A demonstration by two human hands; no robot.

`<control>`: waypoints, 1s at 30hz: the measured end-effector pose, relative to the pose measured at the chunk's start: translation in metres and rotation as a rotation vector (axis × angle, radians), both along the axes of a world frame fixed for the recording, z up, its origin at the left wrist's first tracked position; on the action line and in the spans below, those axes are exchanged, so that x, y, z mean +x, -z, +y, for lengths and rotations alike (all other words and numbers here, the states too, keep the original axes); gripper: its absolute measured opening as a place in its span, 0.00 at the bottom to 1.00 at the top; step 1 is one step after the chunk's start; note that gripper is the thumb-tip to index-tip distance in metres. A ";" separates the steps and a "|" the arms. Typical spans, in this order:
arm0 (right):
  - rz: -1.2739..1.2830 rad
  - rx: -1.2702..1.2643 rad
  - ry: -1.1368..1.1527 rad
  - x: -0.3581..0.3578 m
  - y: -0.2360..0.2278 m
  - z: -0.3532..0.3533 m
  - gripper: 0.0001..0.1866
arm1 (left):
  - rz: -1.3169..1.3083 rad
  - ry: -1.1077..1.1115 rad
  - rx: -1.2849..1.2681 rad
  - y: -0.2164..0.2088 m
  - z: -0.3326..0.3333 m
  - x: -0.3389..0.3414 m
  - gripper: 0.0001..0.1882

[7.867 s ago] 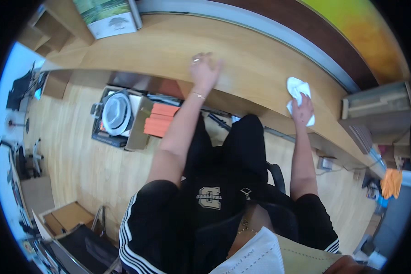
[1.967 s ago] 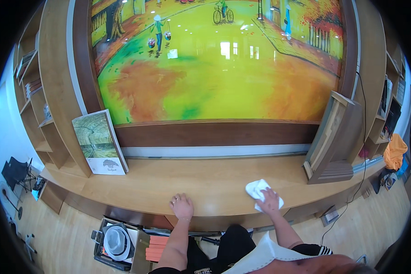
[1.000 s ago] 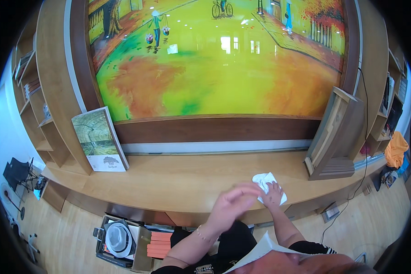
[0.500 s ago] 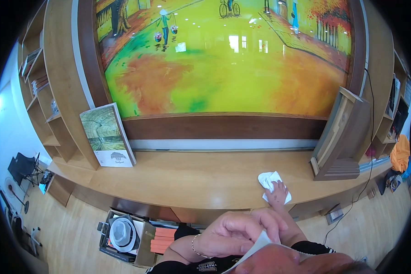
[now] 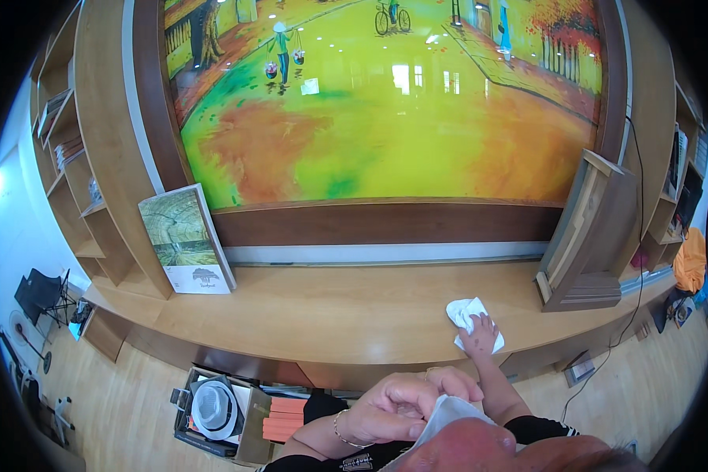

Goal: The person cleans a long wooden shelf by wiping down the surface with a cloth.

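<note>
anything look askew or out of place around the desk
Mostly the black cable: it hangs loose right of the painting, past the desk and down to the floor, which looks untidy. The white cloth under the right hand seems ordinary, and I see no spill or damage.

The right forearm (image 5: 502, 392) stretched across the worktop's (image 5: 307, 315) front edge, right of its middle. The right hand (image 5: 477, 336) lay palm down just inside that edge, its fingers extended and slightly spread. The left arm was bent, and its forearm (image 5: 315, 440) slanted up to the right, short of the front edge. The left hand (image 5: 409, 405) hung close to the head (image 5: 519, 455), fingers curled, thumb nearly straight below them. The 2 hands were apart.
</note>
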State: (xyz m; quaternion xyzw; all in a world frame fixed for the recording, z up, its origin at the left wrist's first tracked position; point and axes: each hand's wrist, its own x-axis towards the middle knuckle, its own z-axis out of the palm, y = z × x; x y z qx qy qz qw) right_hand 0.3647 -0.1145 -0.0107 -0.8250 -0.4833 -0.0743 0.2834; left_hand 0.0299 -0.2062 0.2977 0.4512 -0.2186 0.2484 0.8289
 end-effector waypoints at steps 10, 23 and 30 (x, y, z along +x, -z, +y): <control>0.018 -0.005 -0.012 0.002 0.001 0.001 0.29 | -0.071 -0.110 0.037 -0.015 0.011 -0.001 0.06; 0.022 -0.040 -0.006 0.004 -0.001 0.000 0.30 | -0.150 -0.224 0.163 -0.046 0.012 0.009 0.08; -0.017 0.012 -0.076 0.005 0.005 0.000 0.30 | -0.202 -0.303 0.449 -0.049 0.030 0.005 0.08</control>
